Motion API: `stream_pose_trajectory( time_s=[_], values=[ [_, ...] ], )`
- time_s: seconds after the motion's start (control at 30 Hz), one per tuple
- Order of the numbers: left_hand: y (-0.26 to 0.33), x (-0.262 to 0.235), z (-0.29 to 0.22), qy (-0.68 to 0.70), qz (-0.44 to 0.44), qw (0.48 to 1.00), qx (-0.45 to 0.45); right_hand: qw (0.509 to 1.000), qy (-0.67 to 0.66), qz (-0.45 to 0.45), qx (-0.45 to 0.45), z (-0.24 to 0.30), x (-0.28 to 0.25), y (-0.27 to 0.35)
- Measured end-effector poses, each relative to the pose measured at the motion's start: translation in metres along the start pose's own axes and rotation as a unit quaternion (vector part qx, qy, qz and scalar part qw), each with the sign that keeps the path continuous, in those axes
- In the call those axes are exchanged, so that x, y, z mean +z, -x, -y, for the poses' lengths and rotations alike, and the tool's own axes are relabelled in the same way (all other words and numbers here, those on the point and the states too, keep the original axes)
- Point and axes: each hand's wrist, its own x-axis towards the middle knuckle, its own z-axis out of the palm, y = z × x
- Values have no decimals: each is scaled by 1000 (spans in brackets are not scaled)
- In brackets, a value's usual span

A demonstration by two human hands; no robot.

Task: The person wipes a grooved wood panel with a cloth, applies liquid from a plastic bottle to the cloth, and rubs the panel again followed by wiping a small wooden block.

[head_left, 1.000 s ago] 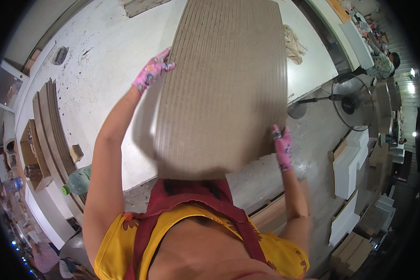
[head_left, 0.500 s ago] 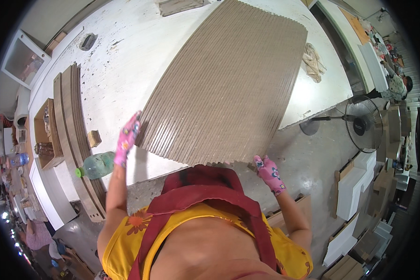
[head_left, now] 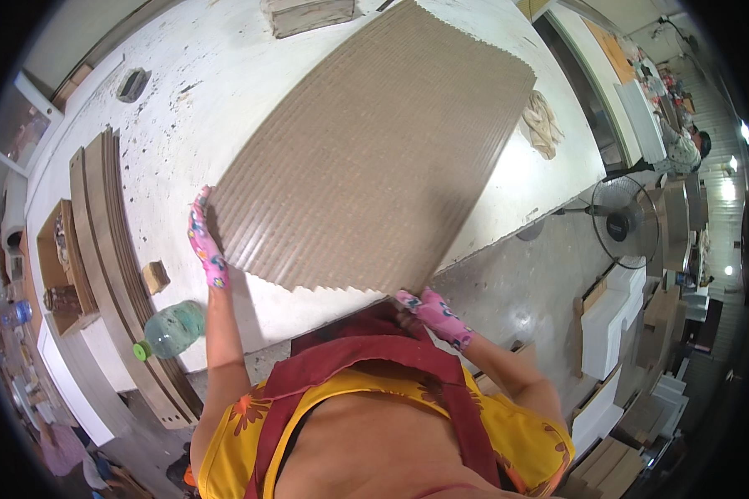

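Note:
A wide row of narrow grey-brown strips, laid side by side, slants across the white table. Their near ends form a slightly jagged edge close to my body. My left hand, in a pink patterned glove, lies along the left side of the row, open, with fingers stretched together. At the near right corner my right hand, gloved alike, touches the strip ends with its fingers apart and a little bent; their undersides are hidden. To the left lie a green-capped clear bottle and a small tan block.
Long brown boards lie along the table's left side, beside an open wooden box. A crumpled cloth rests right of the strips. Farther off are a grey block, a standing fan and white panels on the floor.
Both hands and the near end of the strips have shifted left in view. My right hand has come inward along the near edge. The whole view has also turned slightly.

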Motion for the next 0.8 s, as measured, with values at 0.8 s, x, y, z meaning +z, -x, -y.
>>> stream_pose_trajectory(
  time_s=[0.8],
  values=[
    [107,186,-73,-454,319,803,217,424,565,-620,-342,355,-369,-107]
  ],
)
